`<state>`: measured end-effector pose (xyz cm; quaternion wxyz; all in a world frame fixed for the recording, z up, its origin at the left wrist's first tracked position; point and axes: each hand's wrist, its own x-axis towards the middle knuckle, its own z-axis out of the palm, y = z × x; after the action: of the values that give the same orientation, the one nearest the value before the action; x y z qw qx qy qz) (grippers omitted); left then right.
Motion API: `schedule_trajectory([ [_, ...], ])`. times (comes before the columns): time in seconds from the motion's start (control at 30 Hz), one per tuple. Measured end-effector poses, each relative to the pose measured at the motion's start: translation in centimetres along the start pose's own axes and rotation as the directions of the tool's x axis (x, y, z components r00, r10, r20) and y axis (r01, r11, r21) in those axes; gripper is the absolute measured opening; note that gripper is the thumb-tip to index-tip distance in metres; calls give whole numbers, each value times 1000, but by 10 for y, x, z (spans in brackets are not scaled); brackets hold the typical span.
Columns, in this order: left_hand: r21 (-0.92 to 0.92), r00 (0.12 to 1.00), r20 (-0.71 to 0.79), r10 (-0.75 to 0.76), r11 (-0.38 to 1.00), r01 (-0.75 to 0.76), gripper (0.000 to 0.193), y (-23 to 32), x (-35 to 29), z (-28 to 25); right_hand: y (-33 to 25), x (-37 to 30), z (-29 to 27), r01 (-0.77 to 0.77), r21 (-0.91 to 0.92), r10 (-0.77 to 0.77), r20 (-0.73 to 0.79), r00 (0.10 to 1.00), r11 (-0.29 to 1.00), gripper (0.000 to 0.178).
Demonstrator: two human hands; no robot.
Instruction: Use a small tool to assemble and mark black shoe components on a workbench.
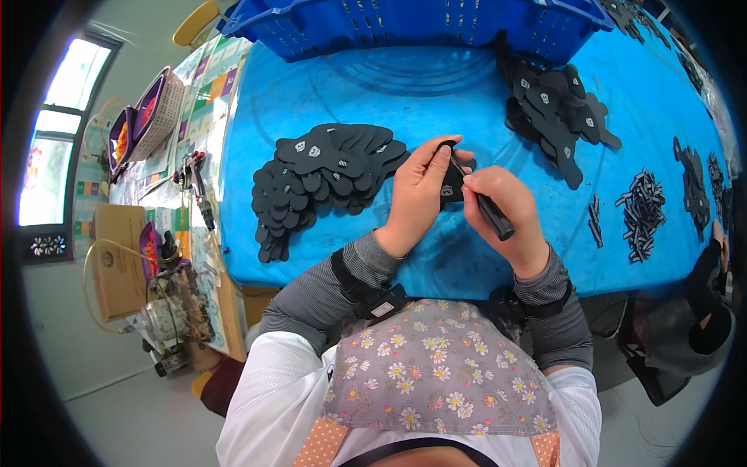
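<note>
Near the table's front edge, my left hand (418,192) pinches a flat black piece (449,189) with a small pale print on it. Its thumb lies along the upper part, and the fingers behind are mostly hidden. My right hand (510,212) is closed round a tool with a thick black handle (495,218), its thin tip pointed up at the piece by my left thumb. What the tip touches is too small to make out. Left of my hands spreads a fanned pile of similar black pieces (327,167). A looser pile of them (556,101) sits at the back right.
A blue plastic crate (405,27) stands at the back of the blue-covered table (373,89). Small dark tubes (642,212) lie in a heap on the right, beside a short row of them (595,221). Another person (692,335) sits at far right. A machine (175,315) stands left.
</note>
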<state>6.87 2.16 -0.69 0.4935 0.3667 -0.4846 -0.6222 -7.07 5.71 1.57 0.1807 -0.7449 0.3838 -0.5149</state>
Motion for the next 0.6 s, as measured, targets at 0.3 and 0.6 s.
schedule_trajectory([
  [0.3, -49, 999, 12, -48, 998, 48, 32, -2, 0, 1, 4, -1, 0, -7, 41, 8, -17, 1000, 999, 21],
  [0.6, -177, 992, -14, -126, 977, 121, 36, 4, 6, -6, 3, -3, -4, 67, -24, -68, -79, 995, 997, 21],
])
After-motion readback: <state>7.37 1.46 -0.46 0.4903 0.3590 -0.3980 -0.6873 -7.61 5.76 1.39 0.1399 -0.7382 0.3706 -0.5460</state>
